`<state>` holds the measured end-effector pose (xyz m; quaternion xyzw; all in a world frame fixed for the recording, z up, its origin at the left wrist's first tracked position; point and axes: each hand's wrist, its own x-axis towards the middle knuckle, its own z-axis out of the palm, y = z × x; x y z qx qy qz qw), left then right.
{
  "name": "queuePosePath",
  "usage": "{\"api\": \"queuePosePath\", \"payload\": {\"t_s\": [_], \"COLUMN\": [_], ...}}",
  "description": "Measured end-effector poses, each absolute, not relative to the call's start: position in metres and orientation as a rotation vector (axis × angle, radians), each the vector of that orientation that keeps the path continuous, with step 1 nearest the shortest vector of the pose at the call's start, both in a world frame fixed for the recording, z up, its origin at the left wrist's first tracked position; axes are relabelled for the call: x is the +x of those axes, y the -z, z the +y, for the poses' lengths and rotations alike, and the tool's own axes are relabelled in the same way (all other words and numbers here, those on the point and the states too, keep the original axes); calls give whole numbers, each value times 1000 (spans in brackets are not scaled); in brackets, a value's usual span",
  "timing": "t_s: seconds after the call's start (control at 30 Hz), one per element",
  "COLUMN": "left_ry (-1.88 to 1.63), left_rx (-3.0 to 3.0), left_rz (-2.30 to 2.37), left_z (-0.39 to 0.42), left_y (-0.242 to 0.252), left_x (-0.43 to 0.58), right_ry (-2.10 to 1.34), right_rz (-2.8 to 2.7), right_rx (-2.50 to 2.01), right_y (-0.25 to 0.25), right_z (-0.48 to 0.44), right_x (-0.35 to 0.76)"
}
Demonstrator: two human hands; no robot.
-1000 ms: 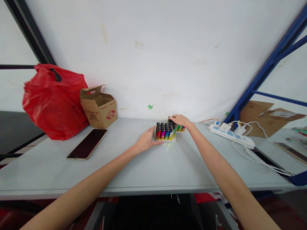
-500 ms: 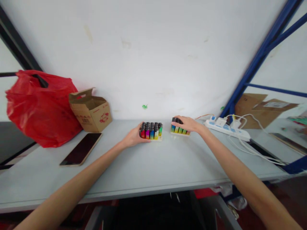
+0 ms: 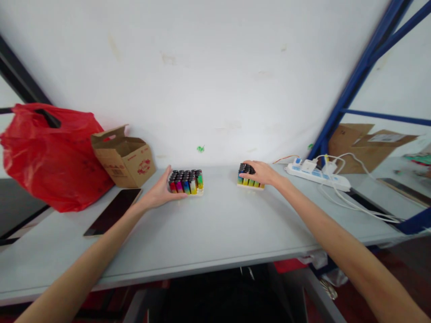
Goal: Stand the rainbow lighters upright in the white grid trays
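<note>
Two small white trays hold upright lighters with black tops and bright multicoloured bodies. My left hand [image 3: 160, 190] is around the left end of the fuller tray of lighters [image 3: 186, 181], its thumb along the front and a finger up at the back corner. That tray has a bare spot at its right front corner. To the right, my right hand [image 3: 261, 172] grips the second tray of lighters [image 3: 249, 181] from above and behind. Its palm covers the right part of that tray, and some fingertips are hidden. Both trays rest on the grey table [image 3: 215, 224], apart from each other.
At the left stand a red plastic bag [image 3: 57, 157] and an open cardboard box [image 3: 126, 161], with a phone [image 3: 114, 211] lying before them. A white power strip [image 3: 318, 176] with plugs and cables lies at the right, near a blue metal frame [image 3: 353, 85].
My left hand and its tray of lighters have moved left, widening the gap between the trays. My right hand and its tray stay nearly in place; the view has shifted slightly.
</note>
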<state>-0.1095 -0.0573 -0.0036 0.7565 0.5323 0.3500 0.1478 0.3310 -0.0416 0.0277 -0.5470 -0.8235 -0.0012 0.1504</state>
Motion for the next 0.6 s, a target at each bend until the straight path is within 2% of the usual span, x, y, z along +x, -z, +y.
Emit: {"api": "queuePosePath", "payload": {"t_s": [0.1, 0.23, 0.5, 0.6], "left_ry": [-1225, -1379, -972, -945], "left_rx": [2252, 2435, 2262, 2144], "left_rz": [1617, 1475, 1318, 1240], "left_z": [-76, -109, -111, -98], "left_y": [-13, -33, 15, 27], "left_x": [-91, -48, 48, 77], "right_ry": [-45, -199, -398, -379], "right_rz": [-2336, -2282, -2140, -2083], "right_rx": [-1587, -1681, -1975, -1988], "right_y": [-32, -44, -56, -54], "right_z": [-49, -54, -39, -37], "right_x": [320, 298, 274, 277]}}
